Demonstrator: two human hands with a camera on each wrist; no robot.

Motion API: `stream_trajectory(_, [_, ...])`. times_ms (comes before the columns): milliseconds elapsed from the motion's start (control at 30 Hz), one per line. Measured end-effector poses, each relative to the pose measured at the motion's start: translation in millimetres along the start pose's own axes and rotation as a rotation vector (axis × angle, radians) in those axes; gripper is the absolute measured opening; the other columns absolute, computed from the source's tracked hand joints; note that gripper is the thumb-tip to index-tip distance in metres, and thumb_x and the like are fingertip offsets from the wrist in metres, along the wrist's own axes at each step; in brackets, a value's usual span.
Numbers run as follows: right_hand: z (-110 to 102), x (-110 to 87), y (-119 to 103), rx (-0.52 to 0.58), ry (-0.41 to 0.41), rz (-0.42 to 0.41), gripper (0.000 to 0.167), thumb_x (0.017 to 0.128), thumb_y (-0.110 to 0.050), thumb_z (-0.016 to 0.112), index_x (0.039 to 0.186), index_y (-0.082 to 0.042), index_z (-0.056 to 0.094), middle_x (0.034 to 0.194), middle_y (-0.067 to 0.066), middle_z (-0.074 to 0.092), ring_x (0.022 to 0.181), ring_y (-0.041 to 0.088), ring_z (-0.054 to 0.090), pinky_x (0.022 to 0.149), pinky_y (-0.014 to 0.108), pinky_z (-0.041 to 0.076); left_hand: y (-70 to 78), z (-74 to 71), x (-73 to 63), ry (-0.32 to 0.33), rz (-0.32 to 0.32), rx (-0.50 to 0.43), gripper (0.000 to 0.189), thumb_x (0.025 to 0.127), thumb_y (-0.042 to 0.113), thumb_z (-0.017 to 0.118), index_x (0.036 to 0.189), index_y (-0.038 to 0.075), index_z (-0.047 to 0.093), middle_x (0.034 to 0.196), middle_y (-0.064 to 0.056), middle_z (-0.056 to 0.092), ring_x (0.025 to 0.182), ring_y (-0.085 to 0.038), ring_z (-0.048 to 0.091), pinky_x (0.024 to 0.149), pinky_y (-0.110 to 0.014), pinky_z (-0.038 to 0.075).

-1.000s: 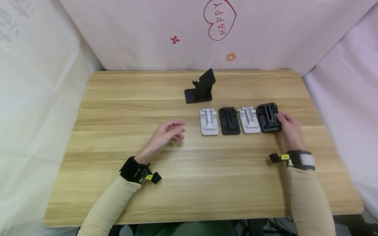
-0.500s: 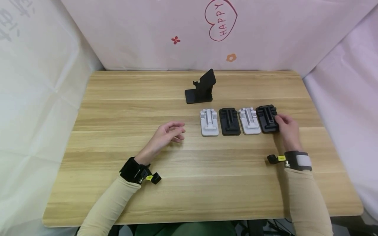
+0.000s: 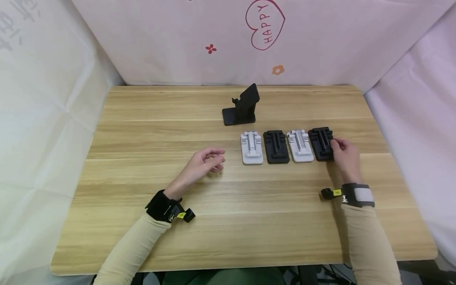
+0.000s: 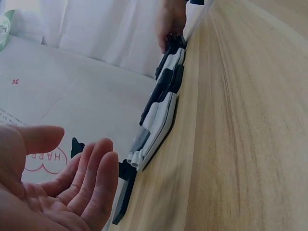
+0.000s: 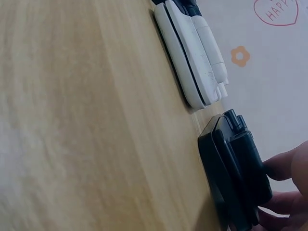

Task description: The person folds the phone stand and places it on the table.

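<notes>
A row of folded phone stands lies on the table: a white phone stand (image 3: 251, 148) at the left, a black phone stand (image 3: 276, 147), another white phone stand (image 3: 301, 146), and a black phone stand (image 3: 321, 144) at the right end. My right hand (image 3: 346, 158) pinches that last black stand by its right edge; the right wrist view shows thumb and fingers on the folded black stand (image 5: 236, 168), beside the white one (image 5: 190, 55). Left of the row, my left hand (image 3: 204, 162) hovers with loosely bent fingers and holds nothing, its palm (image 4: 57, 192) bare.
Behind the row stands an unfolded black phone stand (image 3: 242, 109). The wooden table (image 3: 228, 221) is bordered by a white cloth backdrop (image 3: 160, 47) at the back and sides.
My right hand and the rightmost black stand have shifted slightly left, closer to the white stand beside it. The left hand has hardly moved.
</notes>
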State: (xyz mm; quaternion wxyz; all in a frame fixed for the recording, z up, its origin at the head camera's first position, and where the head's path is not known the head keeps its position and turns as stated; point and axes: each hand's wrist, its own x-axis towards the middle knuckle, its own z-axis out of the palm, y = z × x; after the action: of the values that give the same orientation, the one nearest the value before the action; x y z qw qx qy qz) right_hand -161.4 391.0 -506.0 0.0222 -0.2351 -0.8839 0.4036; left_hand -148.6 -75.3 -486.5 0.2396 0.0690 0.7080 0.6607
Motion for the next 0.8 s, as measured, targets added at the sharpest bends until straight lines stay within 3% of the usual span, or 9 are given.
stream_trajectory(133, [0.6, -0.1, 0.9, 0.014, -0.007, -0.003, 0.061, 0.109, -0.045, 0.040, 0.153, -0.002, 0.046, 0.153, 0.022, 0.050, 0.135, 0.033, 0.048, 0.113, 0.047, 0.041, -1.5, -0.1, 1.1, -0.011, -0.001, 0.007, 0.042, 0.106, 0.017, 0.059, 0.142, -0.004, 0.054, 0.128, -0.030, 0.063, 0.109, -0.044, 0.067, 0.091, -0.043, 0.060])
stream_trajectory(233, [1.2, -0.5, 1.0, 0.010, -0.004, -0.008, 0.060, 0.109, -0.044, 0.040, 0.152, -0.002, 0.047, 0.152, 0.022, 0.050, 0.135, 0.033, 0.048, 0.112, 0.048, 0.041, -1.0, 0.1, 0.8, -0.013, -0.002, 0.012, 0.042, 0.106, 0.017, 0.059, 0.142, -0.004, 0.054, 0.128, -0.030, 0.063, 0.109, -0.044, 0.067, 0.092, -0.045, 0.060])
stream_trajectory(367, [2.1, -0.7, 1.3, -0.019, 0.013, -0.027, 0.058, 0.109, -0.042, 0.042, 0.150, -0.002, 0.050, 0.147, 0.023, 0.054, 0.129, 0.032, 0.051, 0.100, 0.034, 0.045, -1.1, 0.2, 1.3, -0.018, -0.003, 0.023, 0.041, 0.106, 0.017, 0.059, 0.141, -0.004, 0.055, 0.127, -0.029, 0.064, 0.108, -0.043, 0.067, 0.092, -0.045, 0.060])
stream_trajectory(500, [2.7, -0.5, 2.4, -0.040, 0.028, -0.045, 0.055, 0.109, -0.039, 0.043, 0.148, -0.001, 0.053, 0.143, 0.023, 0.057, 0.123, 0.030, 0.053, 0.086, 0.020, 0.041, -1.2, -0.2, 1.8, -0.022, 0.004, 0.036, 0.040, 0.106, 0.017, 0.059, 0.140, -0.003, 0.056, 0.126, -0.027, 0.065, 0.107, -0.041, 0.068, 0.089, -0.040, 0.061])
stream_trajectory(800, [5.2, -0.2, 2.9, -0.023, 0.038, -0.025, 0.055, 0.109, -0.039, 0.044, 0.149, -0.003, 0.052, 0.144, 0.021, 0.057, 0.122, 0.027, 0.052, 0.085, 0.019, 0.040, -3.6, 0.0, 2.4, -0.036, 0.020, 0.039, 0.039, 0.106, 0.017, 0.058, 0.139, -0.004, 0.056, 0.126, -0.028, 0.065, 0.106, -0.036, 0.069, 0.088, -0.037, 0.061])
